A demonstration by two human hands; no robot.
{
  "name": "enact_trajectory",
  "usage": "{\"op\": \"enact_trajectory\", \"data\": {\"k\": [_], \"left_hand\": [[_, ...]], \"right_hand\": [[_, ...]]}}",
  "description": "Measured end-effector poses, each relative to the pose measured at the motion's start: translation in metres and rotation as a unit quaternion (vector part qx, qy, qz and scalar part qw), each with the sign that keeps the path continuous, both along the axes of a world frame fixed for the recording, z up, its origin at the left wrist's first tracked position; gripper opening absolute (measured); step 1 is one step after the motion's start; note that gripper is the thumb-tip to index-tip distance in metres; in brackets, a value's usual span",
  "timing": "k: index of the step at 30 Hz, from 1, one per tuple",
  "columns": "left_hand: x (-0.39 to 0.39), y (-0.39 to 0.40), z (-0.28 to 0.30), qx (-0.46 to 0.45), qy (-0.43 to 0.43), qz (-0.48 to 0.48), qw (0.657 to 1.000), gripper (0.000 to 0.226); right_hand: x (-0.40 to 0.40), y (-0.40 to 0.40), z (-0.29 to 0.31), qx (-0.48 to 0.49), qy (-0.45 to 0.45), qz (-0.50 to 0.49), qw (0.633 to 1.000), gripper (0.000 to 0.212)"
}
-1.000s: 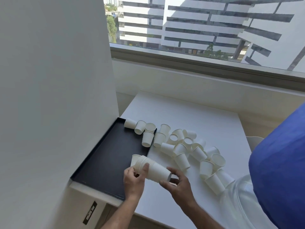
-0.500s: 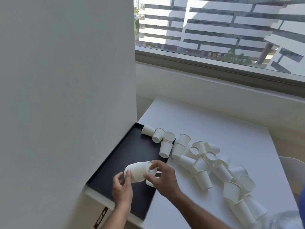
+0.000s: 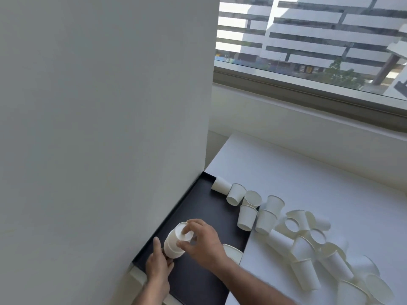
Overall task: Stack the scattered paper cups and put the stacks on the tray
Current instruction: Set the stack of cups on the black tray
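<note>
My right hand (image 3: pixel 202 243) grips the top of the stack (image 3: pixel 176 244), upside down over the tray's (image 3: pixel 198 208) left edge; my left hand (image 3: pixel 157 264) cups its base. Loose cups (image 3: pixel 304 241) crowd the desk (image 3: pixel 308 172) beside the tray's right edge.

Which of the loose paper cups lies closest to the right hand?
The single cup on the black tray, just beside the right hand and wrist. The other loose cups lie farther off, along the tray's far edge and on the white table.
</note>
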State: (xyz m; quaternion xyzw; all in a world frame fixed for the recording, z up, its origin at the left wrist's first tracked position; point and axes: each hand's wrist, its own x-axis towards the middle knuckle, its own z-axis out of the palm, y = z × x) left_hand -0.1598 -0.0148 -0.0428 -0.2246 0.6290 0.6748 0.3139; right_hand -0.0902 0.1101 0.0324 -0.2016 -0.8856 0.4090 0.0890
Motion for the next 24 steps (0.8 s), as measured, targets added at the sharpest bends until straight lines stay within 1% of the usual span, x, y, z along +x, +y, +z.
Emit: {"op": "enact_trajectory", "data": {"k": [4,10,13,18,21,24], "left_hand": [[-0.005,-0.002,-0.003,0.010,-0.031,0.024,0.999,0.066],[-0.005,0.000,-0.004,0.016,-0.037,0.042,0.998,0.065],[-0.005,0.004,-0.001,0.005,-0.034,0.052,0.998,0.068],[-0.001,0.013,0.004,-0.020,-0.033,0.086,0.996,0.075],[0.003,0.014,0.004,-0.013,-0.036,0.109,0.993,0.073],[0.009,0.015,0.004,0.005,-0.040,0.132,0.990,0.064]], "right_hand": [[-0.013,0.000,0.001,0.017,-0.027,0.035,0.999,0.029],[-0.029,-0.004,0.005,0.046,-0.053,0.077,0.995,0.030],[-0.034,-0.004,0.008,0.061,-0.065,0.099,0.991,0.031],[-0.032,-0.002,0.011,0.058,-0.079,0.113,0.989,0.031],[-0.030,-0.004,0.012,0.064,-0.095,0.136,0.984,0.034],[-0.026,-0.006,0.009,0.071,-0.115,0.165,0.977,0.043]]}}
